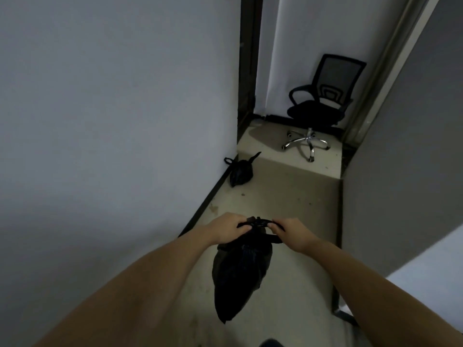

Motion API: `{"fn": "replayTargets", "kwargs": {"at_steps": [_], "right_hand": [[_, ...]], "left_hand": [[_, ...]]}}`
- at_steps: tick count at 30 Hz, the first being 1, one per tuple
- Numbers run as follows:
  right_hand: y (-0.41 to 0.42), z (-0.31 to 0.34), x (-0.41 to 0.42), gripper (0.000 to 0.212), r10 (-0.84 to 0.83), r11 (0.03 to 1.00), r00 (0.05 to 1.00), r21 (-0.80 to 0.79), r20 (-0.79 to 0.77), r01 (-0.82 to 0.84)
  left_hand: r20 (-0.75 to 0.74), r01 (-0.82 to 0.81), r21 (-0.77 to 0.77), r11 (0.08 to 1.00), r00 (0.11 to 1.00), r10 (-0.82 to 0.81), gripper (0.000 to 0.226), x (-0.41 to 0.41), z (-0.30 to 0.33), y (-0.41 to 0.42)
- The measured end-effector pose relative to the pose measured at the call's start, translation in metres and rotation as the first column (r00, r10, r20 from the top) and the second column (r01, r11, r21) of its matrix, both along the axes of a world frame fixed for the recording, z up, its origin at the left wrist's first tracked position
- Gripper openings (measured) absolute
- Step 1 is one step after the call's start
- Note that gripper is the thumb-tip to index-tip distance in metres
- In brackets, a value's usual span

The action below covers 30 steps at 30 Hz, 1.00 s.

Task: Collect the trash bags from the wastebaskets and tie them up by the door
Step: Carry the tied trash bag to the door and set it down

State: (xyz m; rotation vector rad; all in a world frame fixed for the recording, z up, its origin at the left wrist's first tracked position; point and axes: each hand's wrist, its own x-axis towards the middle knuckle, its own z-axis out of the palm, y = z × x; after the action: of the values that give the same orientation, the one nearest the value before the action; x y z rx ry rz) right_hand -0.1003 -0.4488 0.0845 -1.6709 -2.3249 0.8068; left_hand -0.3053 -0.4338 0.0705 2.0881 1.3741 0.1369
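Note:
A full black trash bag [238, 274] hangs in front of me above the floor. My left hand [226, 230] grips one black strap at the bag's neck, and my right hand [292, 234] pinches the other strap, with a knot between them. A second black trash bag [241, 172], tied with its ears sticking up, lies on the floor against the left wall further down the corridor.
I stand in a narrow corridor with a white wall [112, 121] on the left and a grey wall [400, 171] on the right. A black mesh office chair [320, 106] on a chrome wheeled base stands at the far end beside a dark door frame [246, 71].

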Motion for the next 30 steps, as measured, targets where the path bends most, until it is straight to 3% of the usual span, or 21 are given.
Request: {"fn": "replayTargets", "kwargs": {"at_steps": [18, 30], "right_hand": [[0.387, -0.035, -0.046, 0.032, 0.062, 0.988, 0.996, -0.143, 0.061, -0.052], [0.582, -0.092, -0.080, 0.028, -0.072, 0.959, 0.997, -0.274, -0.002, 0.069]], "left_hand": [[0.033, -0.117, -0.101, 0.988, 0.992, 0.121, 0.032, -0.041, -0.046, 0.366], [-0.028, -0.007, -0.265, 0.964, 1.000, 0.000, 0.021, -0.060, -0.106, 0.583]]}}
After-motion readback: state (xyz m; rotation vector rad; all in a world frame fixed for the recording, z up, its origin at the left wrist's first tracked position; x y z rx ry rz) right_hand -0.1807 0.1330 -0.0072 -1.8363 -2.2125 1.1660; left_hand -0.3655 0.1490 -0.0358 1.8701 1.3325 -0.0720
